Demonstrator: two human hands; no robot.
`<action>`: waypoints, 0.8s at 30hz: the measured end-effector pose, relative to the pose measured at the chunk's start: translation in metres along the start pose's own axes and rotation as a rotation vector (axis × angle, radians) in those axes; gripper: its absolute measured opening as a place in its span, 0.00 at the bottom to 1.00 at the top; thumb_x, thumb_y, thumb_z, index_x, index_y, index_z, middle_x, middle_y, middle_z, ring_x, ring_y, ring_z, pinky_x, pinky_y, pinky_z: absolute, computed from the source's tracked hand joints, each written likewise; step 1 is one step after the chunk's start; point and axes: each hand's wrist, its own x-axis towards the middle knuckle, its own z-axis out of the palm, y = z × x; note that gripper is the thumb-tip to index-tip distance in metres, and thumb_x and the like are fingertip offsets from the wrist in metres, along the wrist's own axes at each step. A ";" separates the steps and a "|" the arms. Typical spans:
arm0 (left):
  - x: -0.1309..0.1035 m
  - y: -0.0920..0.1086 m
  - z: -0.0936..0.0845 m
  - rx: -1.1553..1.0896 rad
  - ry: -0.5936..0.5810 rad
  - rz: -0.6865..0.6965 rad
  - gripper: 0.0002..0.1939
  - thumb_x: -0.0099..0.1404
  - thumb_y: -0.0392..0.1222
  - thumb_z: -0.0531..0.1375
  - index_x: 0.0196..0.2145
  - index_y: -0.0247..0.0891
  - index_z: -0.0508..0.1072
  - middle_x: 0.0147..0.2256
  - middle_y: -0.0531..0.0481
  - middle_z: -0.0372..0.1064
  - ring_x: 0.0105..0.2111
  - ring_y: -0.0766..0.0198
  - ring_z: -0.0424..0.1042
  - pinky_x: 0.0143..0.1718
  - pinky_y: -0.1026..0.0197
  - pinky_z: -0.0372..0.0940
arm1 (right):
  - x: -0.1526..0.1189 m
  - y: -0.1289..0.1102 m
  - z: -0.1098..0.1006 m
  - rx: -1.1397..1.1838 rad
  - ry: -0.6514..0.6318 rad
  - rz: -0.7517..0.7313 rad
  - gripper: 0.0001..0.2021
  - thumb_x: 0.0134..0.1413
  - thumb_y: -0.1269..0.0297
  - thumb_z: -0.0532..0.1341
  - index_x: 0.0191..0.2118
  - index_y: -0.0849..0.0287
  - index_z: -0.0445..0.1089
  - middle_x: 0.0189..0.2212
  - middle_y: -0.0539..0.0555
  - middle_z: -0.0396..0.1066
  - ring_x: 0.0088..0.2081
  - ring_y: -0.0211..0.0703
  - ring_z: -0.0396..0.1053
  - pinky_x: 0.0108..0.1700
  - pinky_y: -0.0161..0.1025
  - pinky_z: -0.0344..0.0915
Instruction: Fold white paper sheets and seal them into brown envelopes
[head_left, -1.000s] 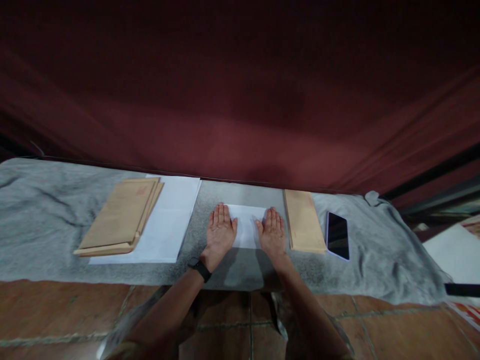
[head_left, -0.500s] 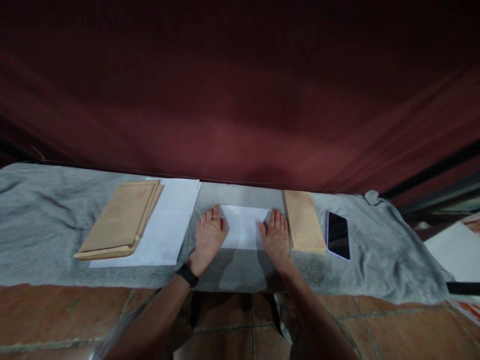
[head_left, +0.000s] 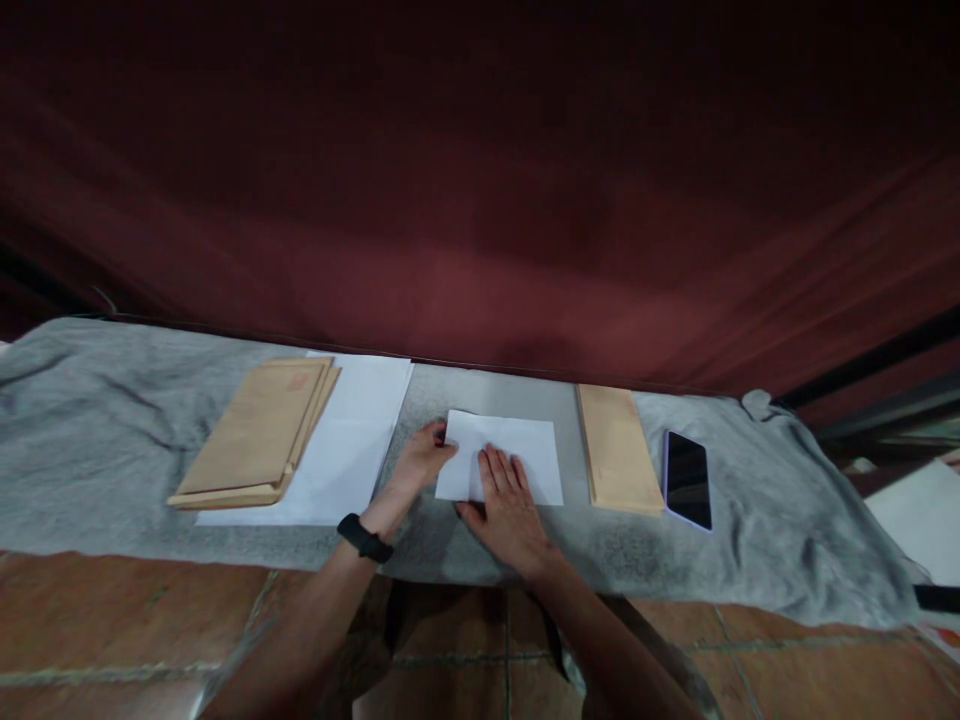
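A folded white paper [head_left: 536, 450] lies on the grey cloth in the middle. My left hand [head_left: 421, 458] is at its left edge, thumb and fingers closed around that edge. My right hand [head_left: 510, 505] lies flat on the paper's lower middle part, fingers spread, with the thumb near the lower edge. To the left, a stack of brown envelopes [head_left: 259, 425] rests on larger white sheets [head_left: 356, 430]. More brown envelopes [head_left: 619, 450] lie to the right of the paper.
A phone [head_left: 687, 480] with a purple edge lies right of the right-hand envelopes. Grey cloth [head_left: 780, 520] covers the long surface. A dark red curtain [head_left: 480, 220] hangs behind it. White paper [head_left: 919, 515] shows at the far right.
My right hand has moved left from the paper's right edge onto its middle. My left hand has gone from lying flat to closing on the left edge. The view has shifted slightly.
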 end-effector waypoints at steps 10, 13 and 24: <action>-0.023 0.029 0.013 -0.758 -0.167 -0.143 0.24 0.67 0.56 0.62 0.54 0.37 0.76 0.54 0.37 0.75 0.53 0.52 0.76 0.45 0.55 0.74 | 0.028 0.015 -0.039 0.801 0.357 0.399 0.33 0.72 0.45 0.45 0.64 0.66 0.68 0.59 0.65 0.74 0.61 0.54 0.72 0.64 0.51 0.66; -0.029 0.027 0.026 -0.731 -0.032 -0.223 0.31 0.63 0.47 0.68 0.62 0.42 0.68 0.63 0.39 0.69 0.59 0.52 0.72 0.45 0.56 0.75 | 0.036 0.024 -0.049 0.989 0.517 0.520 0.37 0.72 0.42 0.37 0.67 0.64 0.63 0.58 0.64 0.75 0.60 0.53 0.72 0.59 0.50 0.71; -0.032 0.020 0.031 -0.780 -0.207 -0.103 0.28 0.50 0.39 0.71 0.51 0.38 0.76 0.48 0.44 0.81 0.41 0.52 0.81 0.44 0.53 0.75 | 0.030 0.045 -0.050 1.396 0.592 0.595 0.24 0.60 0.49 0.59 0.55 0.59 0.71 0.48 0.59 0.80 0.50 0.52 0.77 0.50 0.48 0.76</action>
